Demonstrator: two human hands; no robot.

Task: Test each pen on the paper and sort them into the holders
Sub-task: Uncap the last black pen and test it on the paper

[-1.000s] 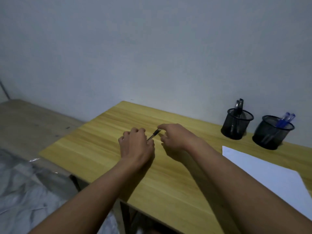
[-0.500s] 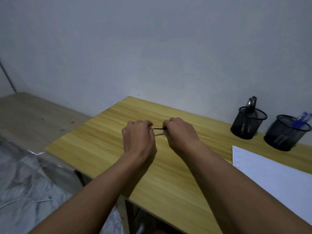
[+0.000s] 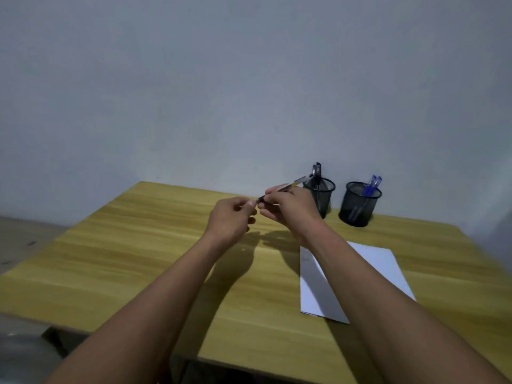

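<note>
Now your right hand (image 3: 291,209) pinches a light, stiff pen (image 3: 288,186) at mid-barrel above the table (image 3: 138,245), while your left hand (image 3: 231,217), fingers curled, meets its near tip, probably the cap.

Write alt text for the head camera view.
Two hands hold a pen above a wooden table: the right hand grips its barrel, the left hand pinches near its tip. Behind stand two black mesh holders with pens; white paper lies at right.
</note>
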